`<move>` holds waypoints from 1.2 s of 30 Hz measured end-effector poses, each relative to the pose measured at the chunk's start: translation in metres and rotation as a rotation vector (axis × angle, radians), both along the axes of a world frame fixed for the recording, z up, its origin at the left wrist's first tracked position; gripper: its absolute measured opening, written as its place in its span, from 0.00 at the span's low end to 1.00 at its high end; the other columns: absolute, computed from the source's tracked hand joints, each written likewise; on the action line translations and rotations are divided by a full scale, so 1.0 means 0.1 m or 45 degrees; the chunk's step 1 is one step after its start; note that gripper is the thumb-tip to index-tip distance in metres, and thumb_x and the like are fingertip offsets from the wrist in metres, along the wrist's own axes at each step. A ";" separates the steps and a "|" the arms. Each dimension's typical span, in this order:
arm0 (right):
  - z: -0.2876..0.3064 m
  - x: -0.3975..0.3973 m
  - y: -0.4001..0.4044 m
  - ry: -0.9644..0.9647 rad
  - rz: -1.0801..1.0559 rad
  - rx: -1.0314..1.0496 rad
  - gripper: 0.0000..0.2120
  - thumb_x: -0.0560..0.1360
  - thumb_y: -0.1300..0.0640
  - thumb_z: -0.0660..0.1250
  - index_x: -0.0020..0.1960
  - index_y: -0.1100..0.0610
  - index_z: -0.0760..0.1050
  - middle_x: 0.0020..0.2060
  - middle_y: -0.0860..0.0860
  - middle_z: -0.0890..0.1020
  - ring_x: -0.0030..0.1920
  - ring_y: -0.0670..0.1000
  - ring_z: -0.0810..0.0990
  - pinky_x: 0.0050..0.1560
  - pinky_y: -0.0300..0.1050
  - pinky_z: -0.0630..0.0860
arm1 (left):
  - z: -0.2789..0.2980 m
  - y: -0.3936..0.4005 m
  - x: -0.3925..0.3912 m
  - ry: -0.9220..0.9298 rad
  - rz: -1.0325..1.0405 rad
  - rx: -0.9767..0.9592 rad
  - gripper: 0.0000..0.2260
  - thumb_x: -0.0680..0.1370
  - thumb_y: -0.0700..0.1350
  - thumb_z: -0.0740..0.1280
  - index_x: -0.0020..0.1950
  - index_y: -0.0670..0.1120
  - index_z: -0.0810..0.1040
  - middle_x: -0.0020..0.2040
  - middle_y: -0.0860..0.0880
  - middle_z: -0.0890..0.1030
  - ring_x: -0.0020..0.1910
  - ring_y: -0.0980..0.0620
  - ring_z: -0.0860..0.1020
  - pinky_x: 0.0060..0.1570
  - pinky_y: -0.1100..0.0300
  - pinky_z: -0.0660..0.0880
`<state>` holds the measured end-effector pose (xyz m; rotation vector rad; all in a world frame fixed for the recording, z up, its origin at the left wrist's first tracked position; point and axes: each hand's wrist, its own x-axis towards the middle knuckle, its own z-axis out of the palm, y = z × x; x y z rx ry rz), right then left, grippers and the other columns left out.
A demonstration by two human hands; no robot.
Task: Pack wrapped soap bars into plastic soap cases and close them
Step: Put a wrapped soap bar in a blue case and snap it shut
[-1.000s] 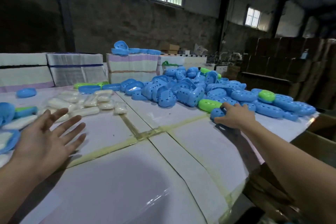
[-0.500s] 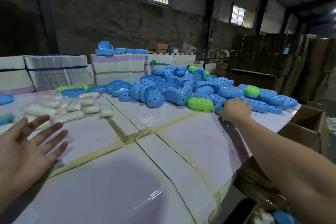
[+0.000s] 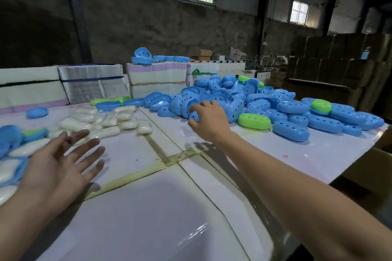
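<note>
Head view: a right hand (image 3: 209, 118) curls its fingers around a blue case (image 3: 194, 110) at the near edge of the case pile (image 3: 254, 104), while the left hand (image 3: 57, 167), fingers spread and empty, hovers near the wrapped soap bars (image 3: 101, 121). A careless pull could likely drag neighbouring cases loose, sending them sliding toward the table (image 3: 318, 154) edge.

The table (image 3: 131, 214) is white and glossy, its panels joined by yellowish tape seams (image 3: 148, 171). Just beyond the left hand (image 3: 55, 167) lie wrapped soap bars (image 3: 106, 121) — white, clustered. Around and beyond the right hand (image 3: 209, 121) sprawls a heap of blue soap cases (image 3: 290, 131), a few green cases (image 3: 254, 121) among them.
</note>
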<state>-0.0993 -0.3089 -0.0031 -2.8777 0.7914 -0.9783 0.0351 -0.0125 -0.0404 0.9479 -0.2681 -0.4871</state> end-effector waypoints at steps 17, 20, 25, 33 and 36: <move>-0.48 1.40 1.93 -0.372 0.919 1.066 0.09 0.74 0.58 0.66 0.48 0.44 0.76 0.37 0.45 0.77 0.38 0.46 0.76 0.42 0.44 0.74 | 0.19 0.20 0.26 0.162 0.466 0.383 0.05 0.81 0.45 0.65 0.46 0.48 0.79 0.44 0.48 0.80 0.42 0.51 0.77 0.38 0.57 0.73; -0.46 1.37 1.92 -0.349 0.913 1.028 0.07 0.71 0.61 0.67 0.41 0.49 0.76 0.33 0.44 0.77 0.35 0.43 0.74 0.39 0.41 0.71 | 0.23 0.28 0.40 0.016 0.590 0.525 0.06 0.79 0.43 0.64 0.44 0.51 0.78 0.39 0.50 0.78 0.37 0.51 0.76 0.34 0.60 0.71; -0.46 1.31 2.00 -0.289 1.001 0.954 0.06 0.67 0.63 0.69 0.34 0.55 0.76 0.33 0.45 0.79 0.37 0.46 0.76 0.42 0.44 0.74 | 0.29 0.45 0.81 -0.237 0.759 0.881 0.09 0.78 0.39 0.59 0.49 0.52 0.75 0.42 0.47 0.77 0.36 0.50 0.75 0.30 0.62 0.68; -0.53 1.37 1.98 -0.190 1.032 0.730 0.12 0.68 0.60 0.70 0.32 0.49 0.70 0.38 0.45 0.78 0.41 0.44 0.73 0.40 0.36 0.67 | 0.33 0.79 1.52 -0.574 0.796 1.992 0.16 0.81 0.48 0.61 0.67 0.47 0.72 0.65 0.41 0.76 0.62 0.39 0.75 0.62 0.47 0.73; -0.53 1.39 1.98 -0.159 1.044 0.677 0.13 0.69 0.59 0.69 0.32 0.47 0.70 0.38 0.45 0.77 0.42 0.42 0.72 0.40 0.34 0.65 | 0.24 0.77 1.63 -0.567 0.616 2.341 0.20 0.82 0.52 0.57 0.75 0.51 0.68 0.74 0.41 0.68 0.72 0.38 0.66 0.71 0.44 0.65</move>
